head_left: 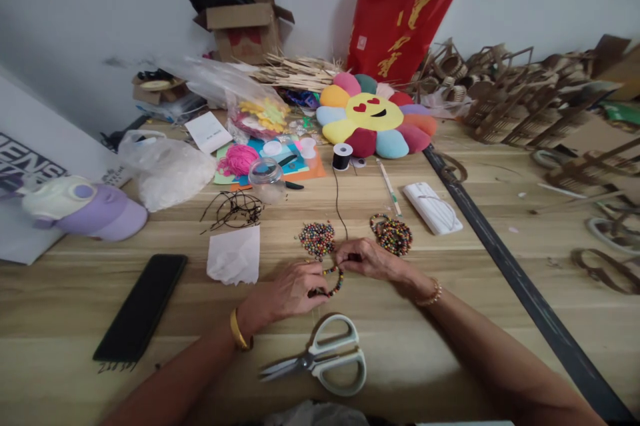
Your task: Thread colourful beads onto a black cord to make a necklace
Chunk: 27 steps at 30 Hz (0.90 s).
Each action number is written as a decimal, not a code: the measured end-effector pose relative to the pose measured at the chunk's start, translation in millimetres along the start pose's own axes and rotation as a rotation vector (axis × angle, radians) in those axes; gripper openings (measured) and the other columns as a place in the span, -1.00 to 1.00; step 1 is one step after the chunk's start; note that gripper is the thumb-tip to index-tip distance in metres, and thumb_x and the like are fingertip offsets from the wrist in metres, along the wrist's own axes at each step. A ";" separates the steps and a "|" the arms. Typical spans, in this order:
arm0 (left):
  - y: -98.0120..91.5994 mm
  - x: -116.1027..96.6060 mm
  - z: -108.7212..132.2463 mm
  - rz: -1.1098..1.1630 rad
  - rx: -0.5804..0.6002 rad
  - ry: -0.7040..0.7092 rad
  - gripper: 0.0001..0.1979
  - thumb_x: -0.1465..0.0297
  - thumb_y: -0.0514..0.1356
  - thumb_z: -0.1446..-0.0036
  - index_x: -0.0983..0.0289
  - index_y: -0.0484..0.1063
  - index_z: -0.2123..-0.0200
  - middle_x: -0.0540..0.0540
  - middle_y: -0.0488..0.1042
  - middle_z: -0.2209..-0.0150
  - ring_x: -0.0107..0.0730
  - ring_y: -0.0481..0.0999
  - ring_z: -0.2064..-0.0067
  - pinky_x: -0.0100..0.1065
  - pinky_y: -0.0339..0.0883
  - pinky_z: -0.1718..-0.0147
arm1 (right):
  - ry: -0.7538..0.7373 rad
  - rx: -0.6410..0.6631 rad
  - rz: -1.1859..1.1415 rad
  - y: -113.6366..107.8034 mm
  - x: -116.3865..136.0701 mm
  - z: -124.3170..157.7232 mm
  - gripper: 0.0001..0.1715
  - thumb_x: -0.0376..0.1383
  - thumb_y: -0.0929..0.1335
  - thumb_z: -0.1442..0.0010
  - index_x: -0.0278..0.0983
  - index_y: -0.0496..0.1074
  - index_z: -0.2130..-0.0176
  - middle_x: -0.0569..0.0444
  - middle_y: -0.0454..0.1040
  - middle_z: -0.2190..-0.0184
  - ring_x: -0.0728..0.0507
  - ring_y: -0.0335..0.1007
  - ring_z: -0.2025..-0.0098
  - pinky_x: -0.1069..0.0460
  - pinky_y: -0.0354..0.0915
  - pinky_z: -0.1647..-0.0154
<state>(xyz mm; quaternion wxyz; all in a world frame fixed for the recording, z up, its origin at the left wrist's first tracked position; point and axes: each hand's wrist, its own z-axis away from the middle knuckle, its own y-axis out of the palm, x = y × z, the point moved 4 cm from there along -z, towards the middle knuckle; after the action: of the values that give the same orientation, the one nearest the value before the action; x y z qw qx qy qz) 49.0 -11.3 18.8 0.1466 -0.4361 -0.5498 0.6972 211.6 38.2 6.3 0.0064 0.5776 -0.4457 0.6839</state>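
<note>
My left hand (295, 287) is closed on a bracelet of small multicoloured beads (339, 283), which curves out past its fingertips. Pinched at the far end of that bracelet, my right hand (364, 258) grips a thin black cord (337, 196). The cord runs back to a spool (343, 157). Just beyond my hands lies a heap of loose coloured beads (317, 239). Finished-looking beaded strands (393, 235) are piled behind my right wrist. White-handled scissors (320, 359) rest on the table nearer me, blades pointing left. My fingertips partly hide the cord's end.
Left on the wooden table (200, 319) are a black phone (141, 306), a paper scrap (234, 255), cut black cords (233, 209) and a cap (85, 206). Behind stand a glass jar (267, 181), a flower cushion (375, 116) and a red bag (405, 13). Wooden pieces crowd the right.
</note>
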 end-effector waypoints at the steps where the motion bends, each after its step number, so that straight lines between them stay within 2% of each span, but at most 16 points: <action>1: 0.2 0.1 0.0 0.003 0.003 0.000 -0.85 0.32 0.22 -0.14 0.24 0.52 0.42 0.02 0.43 0.42 -0.37 0.44 0.33 -0.40 0.19 0.38 | 0.002 0.001 -0.003 0.1 -0.3 0.0 -0.84 -0.35 0.31 -0.24 -0.35 0.45 0.36 0.06 0.43 0.42 -0.02 0.31 0.39 0.12 0.21 0.35; 7: 1.9 2.6 0.7 0.007 0.022 0.020 -0.89 0.36 0.21 -0.13 0.24 0.51 0.40 0.02 0.43 0.42 -0.39 0.43 0.35 -0.41 0.20 0.38 | 0.008 0.015 -0.015 1.8 -4.5 1.0 -0.85 -0.35 0.31 -0.24 -0.35 0.44 0.35 0.05 0.44 0.41 -0.02 0.31 0.37 0.12 0.21 0.32; 17: 7.7 -3.7 -0.2 -0.054 -0.099 0.072 -0.89 0.32 0.23 -0.13 0.24 0.45 0.37 0.03 0.41 0.37 -0.34 0.41 0.28 -0.34 0.23 0.29 | -0.013 0.003 -0.006 0.3 -1.5 0.6 -0.86 -0.39 0.30 -0.23 -0.35 0.42 0.37 0.07 0.40 0.44 -0.01 0.28 0.40 0.11 0.21 0.33; 27: 7.5 -5.1 -1.0 -0.102 -0.104 0.076 -0.93 0.41 0.21 -0.14 0.24 0.43 0.40 0.02 0.41 0.37 -0.35 0.37 0.28 -0.35 0.21 0.31 | -0.024 -0.010 0.009 0.9 -2.2 0.5 -0.86 -0.41 0.29 -0.21 -0.35 0.42 0.37 0.09 0.41 0.44 0.00 0.27 0.41 0.13 0.20 0.35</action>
<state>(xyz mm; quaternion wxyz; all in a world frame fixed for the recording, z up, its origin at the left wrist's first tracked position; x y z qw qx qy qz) 54.7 -16.8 14.3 0.1797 -0.4410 -0.6008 0.6421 212.3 38.4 4.0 0.0006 0.5835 -0.4517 0.6748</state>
